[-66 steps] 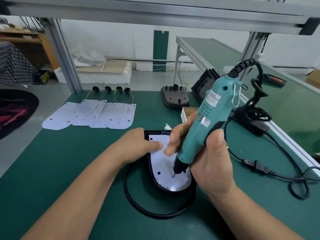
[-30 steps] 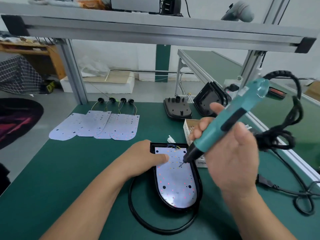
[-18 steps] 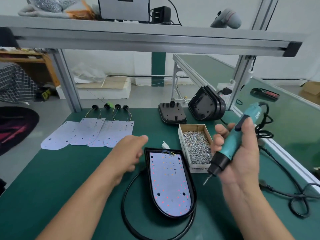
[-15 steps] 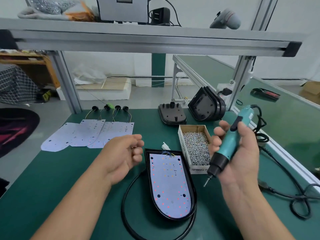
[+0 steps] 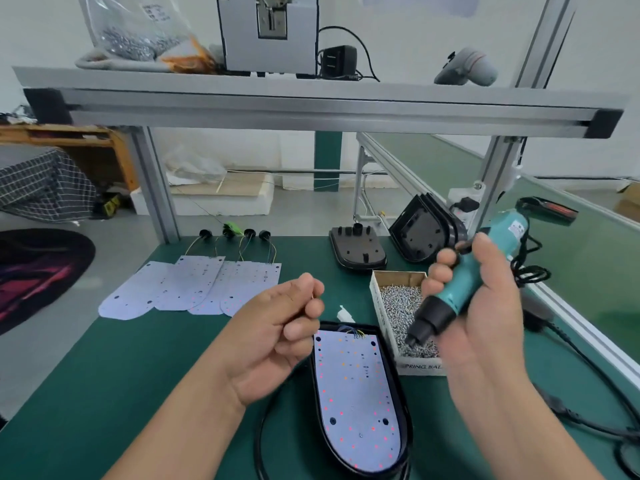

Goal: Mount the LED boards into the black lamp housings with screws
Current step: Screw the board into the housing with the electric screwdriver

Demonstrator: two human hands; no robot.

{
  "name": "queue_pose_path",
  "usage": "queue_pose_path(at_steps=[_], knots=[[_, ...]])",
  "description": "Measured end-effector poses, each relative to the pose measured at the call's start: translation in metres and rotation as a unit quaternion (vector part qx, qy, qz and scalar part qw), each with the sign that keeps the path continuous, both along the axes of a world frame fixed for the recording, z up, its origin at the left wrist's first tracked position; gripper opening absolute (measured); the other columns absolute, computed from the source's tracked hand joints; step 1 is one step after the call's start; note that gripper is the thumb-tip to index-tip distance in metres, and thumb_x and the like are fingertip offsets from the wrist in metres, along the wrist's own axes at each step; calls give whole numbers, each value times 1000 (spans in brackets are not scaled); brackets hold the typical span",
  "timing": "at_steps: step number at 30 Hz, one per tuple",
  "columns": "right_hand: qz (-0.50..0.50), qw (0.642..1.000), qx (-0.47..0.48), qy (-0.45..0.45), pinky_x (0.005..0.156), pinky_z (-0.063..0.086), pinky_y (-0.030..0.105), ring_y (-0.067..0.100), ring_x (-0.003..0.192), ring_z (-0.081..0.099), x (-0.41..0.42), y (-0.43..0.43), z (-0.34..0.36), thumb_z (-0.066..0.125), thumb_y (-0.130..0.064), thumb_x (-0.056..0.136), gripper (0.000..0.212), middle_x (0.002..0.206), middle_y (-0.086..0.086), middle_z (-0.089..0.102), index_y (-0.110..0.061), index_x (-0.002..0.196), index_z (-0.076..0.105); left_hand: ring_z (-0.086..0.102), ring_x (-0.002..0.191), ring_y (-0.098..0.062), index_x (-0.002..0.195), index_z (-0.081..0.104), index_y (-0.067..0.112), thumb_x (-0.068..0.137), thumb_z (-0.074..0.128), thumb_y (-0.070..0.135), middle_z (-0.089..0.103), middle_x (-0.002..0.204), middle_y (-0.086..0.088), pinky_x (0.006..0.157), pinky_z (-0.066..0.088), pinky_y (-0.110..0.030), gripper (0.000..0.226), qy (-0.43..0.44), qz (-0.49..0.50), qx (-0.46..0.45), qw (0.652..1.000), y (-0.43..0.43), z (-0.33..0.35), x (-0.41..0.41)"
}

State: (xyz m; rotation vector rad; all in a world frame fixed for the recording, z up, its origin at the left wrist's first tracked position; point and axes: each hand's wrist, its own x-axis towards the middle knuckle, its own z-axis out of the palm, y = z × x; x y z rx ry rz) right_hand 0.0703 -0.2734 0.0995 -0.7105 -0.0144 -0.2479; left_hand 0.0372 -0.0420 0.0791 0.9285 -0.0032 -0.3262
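Observation:
A white LED board [image 5: 355,393] lies inside a black lamp housing [image 5: 401,393] on the green bench, near the front. My left hand [image 5: 277,336] hovers just left of the housing's top end with its fingers loosely curled; I see nothing in it. My right hand [image 5: 485,317] grips a teal electric screwdriver [image 5: 460,289]. Its black tip points down into a cardboard box of screws [image 5: 394,299] that stands right of the housing.
Several spare LED boards [image 5: 194,289] with wired black plugs lie at the back left. Two empty black housings [image 5: 356,251] [image 5: 422,233] stand behind the screw box. A black cable [image 5: 259,438] loops round the front housing, and the screwdriver cord [image 5: 588,368] trails right. An aluminium shelf frame [image 5: 311,105] crosses overhead.
My right hand has carried the screwdriver from the board over to the screw box and lowered its tip into the screws. My left hand has lifted off the board and curled.

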Motion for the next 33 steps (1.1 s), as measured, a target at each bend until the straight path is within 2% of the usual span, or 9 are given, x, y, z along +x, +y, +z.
queue_pose_path(at_steps=[5, 8, 13, 18, 21, 25, 28, 33], knots=[[5, 999, 29, -35, 53, 48, 22, 12, 61, 51, 13, 7, 8, 64, -32, 104, 19, 81, 3, 58, -16, 101, 55, 44, 50, -3, 89, 78, 12, 98, 71, 24, 64, 83, -5, 39, 32, -13, 17, -12, -53, -14, 998, -7, 0, -7], [8, 999, 26, -15, 52, 47, 22, 13, 61, 50, 13, 10, -5, 64, -31, 104, 18, 81, 3, 57, -16, 98, 55, 50, 56, -5, 98, 80, 7, 97, 72, 17, 66, 88, -8, 43, 37, -14, 13, -14, -64, -23, 998, -8, -2, -7], [11, 999, 34, -15, 52, 45, 22, 14, 61, 49, 7, 3, -10, 61, -32, 104, 19, 81, 4, 55, -14, 99, 54, 55, 61, -8, 111, 81, 1, 88, 74, 5, 70, 93, -11, 46, 39, -15, 24, -25, -71, 27, 997, -14, -7, -9], [26, 997, 63, -45, 54, 46, 26, 17, 65, 50, 0, -5, -4, 47, -44, 107, 41, 84, 7, 55, -6, 120, 54, 51, 56, -8, 109, 79, 2, 88, 75, 6, 71, 93, -15, 43, 33, -15, 22, -48, -69, 86, 993, -20, -5, -15], [24, 997, 57, -46, 57, 49, 26, 17, 66, 52, -2, -1, 0, 46, -46, 109, 42, 84, 7, 57, -9, 126, 55, 48, 51, -7, 109, 73, 2, 91, 78, 5, 71, 92, -17, 42, 32, -15, 20, -53, -63, 110, 991, -23, -3, -17], [7, 998, 37, -54, 58, 56, 25, 16, 72, 64, -6, 5, 1, 59, -53, 104, 41, 93, 10, 68, -16, 122, 58, 43, 50, -6, 101, 73, 5, 92, 72, 13, 69, 90, -15, 41, 32, -15, 12, -57, -63, 108, 991, -26, -1, -19], [28, 997, 7, -69, 50, 48, 19, 11, 63, 57, -8, 5, -1, 57, -49, 106, 29, 100, 9, 71, -21, 112, 56, 42, 52, -6, 96, 76, 9, 94, 71, 13, 69, 92, -15, 42, 33, -15, 7, -62, -71, 110, 989, -26, 0, -20], [38, 998, 6, -47, 49, 45, 19, 9, 60, 47, -9, 4, -1, 60, -36, 105, 25, 89, 2, 61, -12, 114, 63, 44, 49, -6, 97, 80, 10, 94, 78, 12, 69, 89, -13, 41, 33, -15, 4, -62, -75, 128, 987, -27, -2, -22]])
